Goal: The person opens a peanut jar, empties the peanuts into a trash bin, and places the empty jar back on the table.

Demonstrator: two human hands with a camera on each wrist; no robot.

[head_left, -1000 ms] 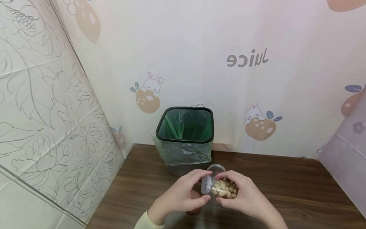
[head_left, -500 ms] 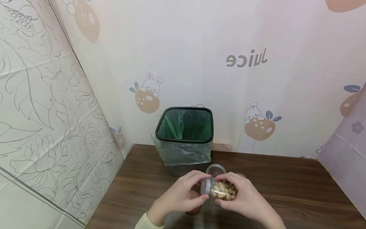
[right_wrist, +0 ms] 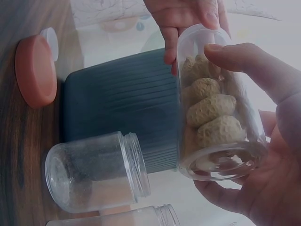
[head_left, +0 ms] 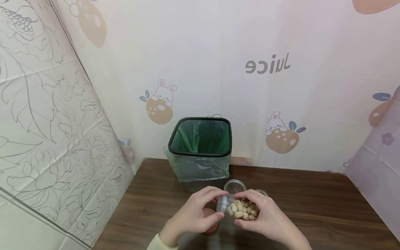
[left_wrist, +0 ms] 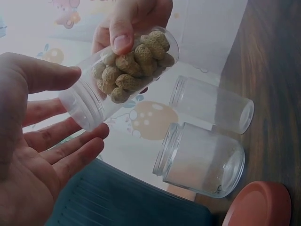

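Note:
My left hand (head_left: 195, 213) has its thumb and fingers around the pale, translucent lid (left_wrist: 82, 106) of a small clear jar (head_left: 243, 210). Peanuts in their shells (left_wrist: 129, 70) partly fill that jar, which is tilted on its side with the lid pointing left. My right hand (head_left: 270, 215) grips the jar's body near its base; in the right wrist view the thumb lies along the wall and the fingers curl behind. Beneath the hands, partly hidden by the left one in the head view, a reddish-orange round lid (head_left: 210, 222) lies on the table.
A bin (head_left: 200, 166) with a black rim and green liner stands behind the hands. Close to it are an uncovered clear jar (right_wrist: 96, 172) and a narrower one (left_wrist: 211, 103). A small white lid (right_wrist: 51, 43) is beside the orange lid on the wooden table (head_left: 312, 198).
Both hands keep their hold on the peanut jar, shifting slightly left in the head view along with the whole scene. The jar turns a little and the peanuts settle differently inside.

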